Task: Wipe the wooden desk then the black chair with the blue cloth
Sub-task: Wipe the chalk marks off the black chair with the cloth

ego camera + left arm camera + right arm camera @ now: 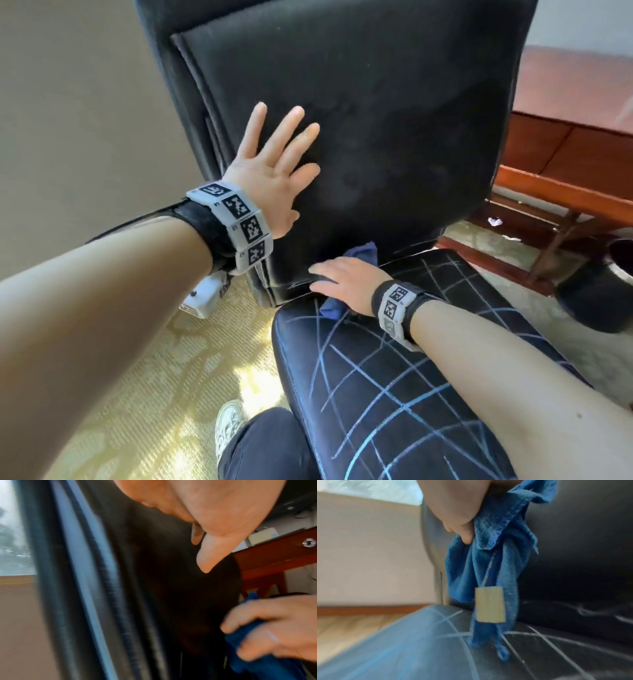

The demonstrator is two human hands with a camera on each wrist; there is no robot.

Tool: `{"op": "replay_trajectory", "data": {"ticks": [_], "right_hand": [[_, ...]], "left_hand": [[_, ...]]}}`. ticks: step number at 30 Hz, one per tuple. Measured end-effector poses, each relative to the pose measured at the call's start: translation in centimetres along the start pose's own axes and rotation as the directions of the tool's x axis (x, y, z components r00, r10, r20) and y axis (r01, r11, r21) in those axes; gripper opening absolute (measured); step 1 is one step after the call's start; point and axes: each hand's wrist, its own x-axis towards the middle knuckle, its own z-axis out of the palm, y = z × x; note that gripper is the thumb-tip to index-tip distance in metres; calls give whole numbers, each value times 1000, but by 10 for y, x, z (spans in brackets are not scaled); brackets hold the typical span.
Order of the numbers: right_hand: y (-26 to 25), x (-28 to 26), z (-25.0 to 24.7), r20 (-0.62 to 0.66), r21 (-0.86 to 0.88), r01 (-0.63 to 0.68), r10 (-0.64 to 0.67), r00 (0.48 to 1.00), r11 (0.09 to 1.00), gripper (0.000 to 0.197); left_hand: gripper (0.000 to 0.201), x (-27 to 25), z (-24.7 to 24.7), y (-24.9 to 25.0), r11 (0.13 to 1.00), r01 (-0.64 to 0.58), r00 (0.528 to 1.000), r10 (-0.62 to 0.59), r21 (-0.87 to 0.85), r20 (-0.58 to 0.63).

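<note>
The black chair's backrest (376,120) fills the upper middle of the head view, and its seat (394,394) with pale crossed lines lies below. My left hand (274,164) rests flat on the backrest's lower left, fingers spread and straight. My right hand (346,281) grips the bunched blue cloth (364,251) at the crease where backrest meets seat. In the right wrist view the blue cloth (491,561) hangs from my fingers (462,524), with a pale tag (490,604) dangling over the seat (539,655). The left wrist view shows my right hand (278,626) curled round the cloth (254,655).
The wooden desk (575,99) stands at the right behind the chair, its rail and legs (561,195) lower down. A dark round bin (596,294) sits on the floor at the far right. Patterned carpet (154,359) and my shoe (230,425) lie lower left. A wall (85,120) is on the left.
</note>
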Motion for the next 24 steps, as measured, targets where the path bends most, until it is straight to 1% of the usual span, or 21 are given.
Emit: {"op": "replay_trajectory", "data": {"ticks": [1, 2, 3, 4, 5, 6, 7, 8, 9, 10, 11, 12, 13, 14, 15, 16, 17, 18, 20, 22, 24], "right_hand": [[3, -12, -2, -21, 55, -126, 127, 992, 991, 33], [5, -28, -3, -29, 108, -278, 282, 959, 955, 37], [5, -42, -4, -37, 209, -441, 458, 888, 873, 39], [5, -56, -5, -59, 359, -591, 649, 758, 722, 38], [6, -68, -4, -86, 501, -665, 797, 598, 554, 36], [8, -81, -2, -108, 602, -688, 895, 433, 405, 36], [12, -92, 1, -124, 697, -662, 956, 266, 275, 36], [18, -104, 7, -116, 774, -613, 988, 105, 156, 36], [27, -114, 10, -78, 840, -541, 995, -63, 32, 35], [35, -122, 13, -29, 888, -453, 975, -222, -77, 35], [45, -131, 18, 26, 916, -366, 933, -358, -165, 34], [55, -139, 22, 94, 927, -285, 886, -455, -245, 34], [65, -146, 26, 167, 926, -209, 838, -520, -314, 35], [74, -150, 31, 239, 915, -145, 795, -558, -376, 35], [83, -153, 37, 295, 901, -97, 763, -576, -422, 37], [92, -154, 43, 327, 897, -61, 751, -574, -437, 38], [101, -153, 48, 330, 906, -35, 753, -569, -423, 39], [110, -150, 51, 314, 920, -17, 762, -567, -391, 38], [132, -140, 57, 288, 944, 26, 786, -546, -328, 36], [150, -126, 61, 260, 960, 48, 818, -512, -275, 37], [158, -110, 68, 237, 968, 37, 852, -468, -249, 43]], "left_hand": [[73, 4, -4, 15, 998, -56, 998, 55, 31, 22], [72, 9, -8, 30, 994, -101, 994, 99, 52, 39], [71, 14, -10, 42, 990, -128, 991, 124, 67, 58], [69, 21, -12, 53, 988, -135, 988, 129, 80, 82], [69, 28, -14, 61, 987, -131, 987, 121, 94, 109], [68, 36, -16, 69, 986, -127, 985, 111, 110, 135], [68, 44, -19, 75, 984, -126, 982, 106, 129, 156], [68, 53, -23, 81, 980, -131, 980, 105, 148, 168], [68, 62, -27, 87, 976, -141, 978, 112, 167, 174], [68, 71, -31, 94, 971, -156, 976, 124, 181, 178], [68, 80, -35, 102, 966, -172, 973, 137, 193, 185], [69, 90, -38, 109, 960, -190, 969, 151, 204, 193], [70, 100, -40, 116, 954, -209, 966, 166, 217, 200], [71, 110, -41, 123, 947, -228, 962, 183, 228, 203], [72, 119, -40, 128, 939, -245, 959, 198, 240, 203], [72, 127, -39, 133, 934, -256, 957, 209, 250, 200], [72, 134, -35, 136, 931, -262, 957, 217, 254, 193], [73, 139, -31, 138, 931, -265, 957, 224, 249, 183], [76, 147, -20, 140, 934, -265, 959, 230, 241, 167], [79, 151, -9, 139, 927, -274, 957, 237, 256, 166], [80, 155, 0, 137, 920, -282, 955, 242, 271, 172]]}}
